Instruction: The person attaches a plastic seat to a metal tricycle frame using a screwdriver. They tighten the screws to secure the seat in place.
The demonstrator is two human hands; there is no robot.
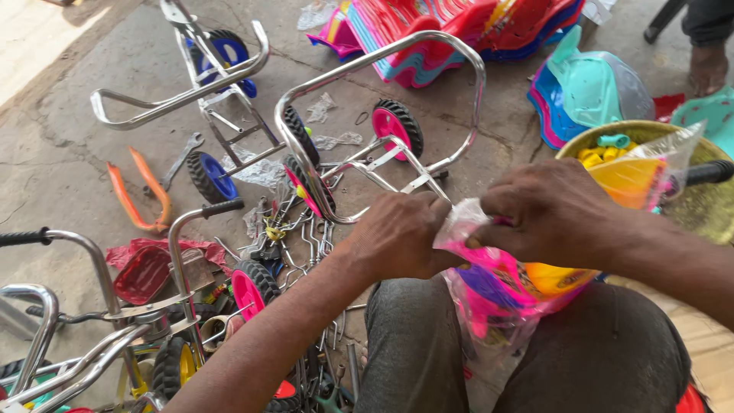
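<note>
Bag (pixel 489 298) contents blurred behind plastic; right hand (pixel 547 210) fingers hidden inside; bystander's foot (pixel 707 65) cropped.

both hands (pixel 474 226) gripping plastic bag (pixel 497 291), tricycle frames (pixel 382 122)

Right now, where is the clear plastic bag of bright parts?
In the head view, the plastic bag sits on the person's lap at lower centre-right, its top pinched between left hand and right hand.

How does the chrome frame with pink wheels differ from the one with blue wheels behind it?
The pink-wheeled frame lies nearer the hands, its rear bar a tall arch; the blue-wheeled frame lies farther off, its bar low and flat. Their wheel hubs are pink versus blue. Both are shiny metal tubing with black tyres, resting on the concrete floor.
</note>
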